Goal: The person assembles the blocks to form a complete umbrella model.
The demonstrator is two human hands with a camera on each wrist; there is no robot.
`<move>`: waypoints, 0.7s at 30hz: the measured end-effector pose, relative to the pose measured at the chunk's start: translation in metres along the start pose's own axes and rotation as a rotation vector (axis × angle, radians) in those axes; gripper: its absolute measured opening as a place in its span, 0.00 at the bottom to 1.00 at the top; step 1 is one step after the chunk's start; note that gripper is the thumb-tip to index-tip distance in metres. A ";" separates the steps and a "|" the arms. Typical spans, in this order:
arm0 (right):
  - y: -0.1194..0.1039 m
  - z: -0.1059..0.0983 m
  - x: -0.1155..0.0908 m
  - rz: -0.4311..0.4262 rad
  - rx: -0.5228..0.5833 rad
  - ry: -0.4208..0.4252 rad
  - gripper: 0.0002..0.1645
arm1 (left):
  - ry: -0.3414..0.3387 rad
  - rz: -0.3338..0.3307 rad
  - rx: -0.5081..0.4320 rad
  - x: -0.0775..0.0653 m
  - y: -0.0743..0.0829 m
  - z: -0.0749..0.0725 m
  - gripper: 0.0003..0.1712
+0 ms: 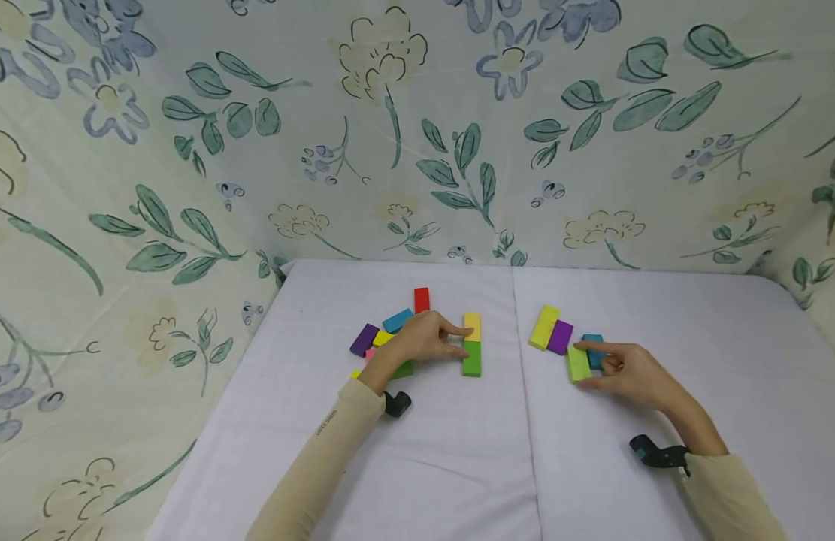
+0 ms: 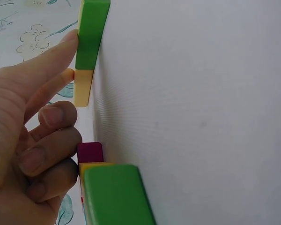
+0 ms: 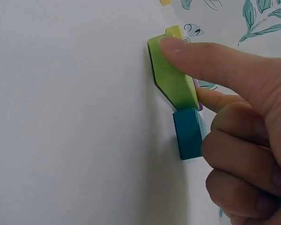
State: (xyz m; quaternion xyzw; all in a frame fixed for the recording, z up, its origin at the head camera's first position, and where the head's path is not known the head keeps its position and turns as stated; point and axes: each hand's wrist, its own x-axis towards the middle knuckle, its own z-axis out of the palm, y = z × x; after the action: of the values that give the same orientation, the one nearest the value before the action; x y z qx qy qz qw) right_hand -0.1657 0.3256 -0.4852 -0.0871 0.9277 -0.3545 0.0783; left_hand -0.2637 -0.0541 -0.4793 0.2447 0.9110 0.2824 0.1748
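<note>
My left hand (image 1: 424,336) touches the left side of two blocks lying end to end, its forefinger at the yellow block (image 1: 472,323) and its thumb at the green block (image 1: 471,361). In the left wrist view, its other fingers curl beside these blocks. My right hand (image 1: 633,373) pinches a light green block (image 1: 579,365) between thumb and forefinger. A teal block (image 1: 594,353) sits against that block's right side. Up and to the left, a purple block (image 1: 560,337) adjoins a longer yellow piece (image 1: 544,327).
Left of and under my left forearm lie a red block (image 1: 422,299), a blue block (image 1: 397,321), a dark purple block (image 1: 364,340) and several others, partly hidden. A white cloth (image 1: 458,466) covers the table, and floral fabric (image 1: 390,188) hangs behind it.
</note>
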 end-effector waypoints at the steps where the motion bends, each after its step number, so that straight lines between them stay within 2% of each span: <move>1: 0.000 0.001 0.000 0.003 0.004 0.004 0.43 | 0.001 -0.003 -0.001 0.000 0.001 0.000 0.32; 12: -0.010 0.015 0.001 -0.017 0.020 0.025 0.40 | 0.003 -0.004 0.001 0.000 0.001 -0.001 0.31; 21: -0.037 0.032 0.006 -0.057 0.083 -0.005 0.44 | -0.009 -0.028 0.003 0.001 0.001 0.000 0.32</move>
State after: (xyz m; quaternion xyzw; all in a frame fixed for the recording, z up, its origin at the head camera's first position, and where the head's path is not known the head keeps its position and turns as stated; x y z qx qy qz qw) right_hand -0.1611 0.2761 -0.4842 -0.1111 0.9091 -0.3947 0.0741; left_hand -0.2645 -0.0529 -0.4785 0.2334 0.9140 0.2772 0.1825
